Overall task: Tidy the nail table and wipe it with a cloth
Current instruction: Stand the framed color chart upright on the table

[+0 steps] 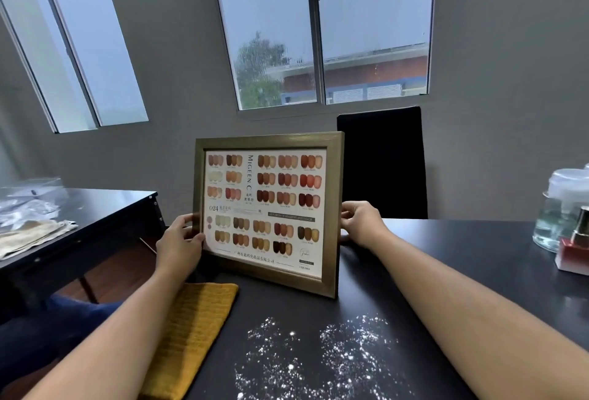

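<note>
So the dark counter (446,259) filled the lower right of the frame, and standing near its middle was the framed nail colour chart (267,208), tilted back a bit with its long axis running left-right. Left hand (178,240) and right hand (360,222) each clamped a side edge, so the chart sat right between them. The yellow cloth (194,332) lay lower left, nearer the left hand, with spilled white powder (318,358) at bottom centre.

Single head-worn wide-angle view, no second camera. It looks forward and slightly down across the dark table (462,259) from the seated person's place, facing the windows (322,30) on the far wall. Both forearms enter close at the bottom edge; straight lines bow near the borders.
</note>
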A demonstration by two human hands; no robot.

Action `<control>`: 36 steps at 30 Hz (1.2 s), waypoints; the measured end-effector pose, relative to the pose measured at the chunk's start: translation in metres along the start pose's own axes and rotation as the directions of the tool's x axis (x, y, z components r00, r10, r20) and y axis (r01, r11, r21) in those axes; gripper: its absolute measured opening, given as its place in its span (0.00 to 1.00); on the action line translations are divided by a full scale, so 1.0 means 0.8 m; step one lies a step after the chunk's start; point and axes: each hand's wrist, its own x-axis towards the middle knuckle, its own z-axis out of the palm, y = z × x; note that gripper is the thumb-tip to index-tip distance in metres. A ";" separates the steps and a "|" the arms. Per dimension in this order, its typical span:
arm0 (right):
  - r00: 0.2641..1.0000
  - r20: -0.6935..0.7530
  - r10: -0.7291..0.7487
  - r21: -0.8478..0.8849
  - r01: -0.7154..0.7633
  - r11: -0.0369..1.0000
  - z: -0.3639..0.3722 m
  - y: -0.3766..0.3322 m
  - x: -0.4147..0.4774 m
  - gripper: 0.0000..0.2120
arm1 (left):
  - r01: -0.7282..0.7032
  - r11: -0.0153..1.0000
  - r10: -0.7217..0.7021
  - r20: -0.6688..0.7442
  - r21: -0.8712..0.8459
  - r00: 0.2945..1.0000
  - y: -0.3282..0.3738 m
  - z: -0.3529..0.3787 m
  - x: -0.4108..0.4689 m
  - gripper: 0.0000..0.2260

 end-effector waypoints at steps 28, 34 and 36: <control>0.984 0.063 -0.167 0.051 0.164 0.985 -0.025 -0.028 -0.124 0.04 | 0.059 0.998 -0.054 0.122 -0.032 0.991 -0.002 -0.030 -0.017 0.17; 0.986 0.077 -0.148 0.052 0.144 0.988 -0.032 -0.027 -0.116 0.05 | 0.064 0.998 -0.062 0.148 -0.011 0.987 -0.004 -0.040 -0.024 0.19; 0.987 0.079 -0.142 0.047 0.139 0.989 -0.032 -0.027 -0.115 0.06 | 0.061 0.998 -0.059 0.165 -0.011 0.985 -0.004 -0.044 -0.026 0.19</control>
